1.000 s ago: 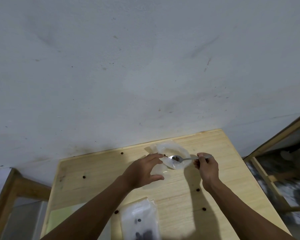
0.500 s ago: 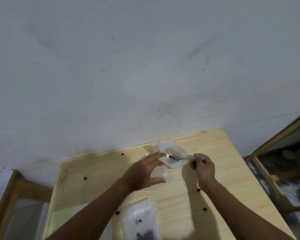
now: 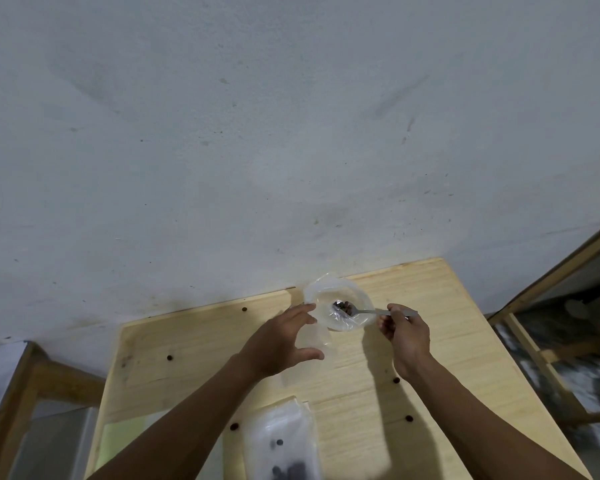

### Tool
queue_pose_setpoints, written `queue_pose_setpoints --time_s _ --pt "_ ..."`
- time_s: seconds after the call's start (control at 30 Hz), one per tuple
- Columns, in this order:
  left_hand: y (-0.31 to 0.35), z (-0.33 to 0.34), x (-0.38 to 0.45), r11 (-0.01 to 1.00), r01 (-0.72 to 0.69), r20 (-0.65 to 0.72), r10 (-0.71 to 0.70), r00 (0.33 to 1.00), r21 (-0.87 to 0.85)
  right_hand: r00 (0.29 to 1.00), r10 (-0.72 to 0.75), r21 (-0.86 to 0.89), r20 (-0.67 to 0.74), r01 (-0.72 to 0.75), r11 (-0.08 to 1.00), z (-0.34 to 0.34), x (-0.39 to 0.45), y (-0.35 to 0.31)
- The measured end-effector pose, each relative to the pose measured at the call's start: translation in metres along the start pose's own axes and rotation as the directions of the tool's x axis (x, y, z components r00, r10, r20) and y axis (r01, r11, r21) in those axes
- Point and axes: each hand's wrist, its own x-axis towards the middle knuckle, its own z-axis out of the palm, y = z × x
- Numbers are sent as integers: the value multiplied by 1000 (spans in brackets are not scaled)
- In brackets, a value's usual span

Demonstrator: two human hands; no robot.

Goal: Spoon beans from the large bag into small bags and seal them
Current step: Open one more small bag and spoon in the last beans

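A small clear bag [image 3: 357, 297] stands near the far edge of the wooden table [image 3: 430, 289], its mouth spread wide. My left hand [image 3: 278, 344] holds it from the left, fingers on the rim and thumb curled round its lower part. My right hand [image 3: 407, 337] pinches the handle of a metal spoon [image 3: 368, 312]. The spoon's bowl lies inside the bag's mouth with dark beans [image 3: 343, 307] on it. The large clear bag [image 3: 281, 441] lies flat at the near edge, a few dark beans showing inside it.
Several loose beans are scattered on the table, such as one bean [image 3: 244, 309] at the far left and another bean [image 3: 396, 380] by my right wrist. A grey wall rises right behind the table. Wooden frames stand at the left [image 3: 25, 393] and the right [image 3: 548, 299].
The spoon's bowl has moved a little left, further into the small bag's mouth. My left hand has stayed on the bag.
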Motion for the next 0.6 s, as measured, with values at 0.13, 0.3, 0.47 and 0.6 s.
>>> queue_pose_setpoints --time_s 0.13,0.3,0.47,0.6 --pt "4 -2 1 998 40 -8 -40 999 -53 999 46 40 -26 -45 998 -4 1 -10" --pt "8 -8 -2 999 23 58 -21 998 -38 989 120 79 -89 -113 990 -11 3 -18" --pt "11 -10 1 995 101 94 -99 991 -16 1000 -1 -10 -18 0 1000 -9 0 -18" --pt "15 -10 9 981 194 126 -194 973 8 996 -83 -71 46 86 994 -6 -10 -17"
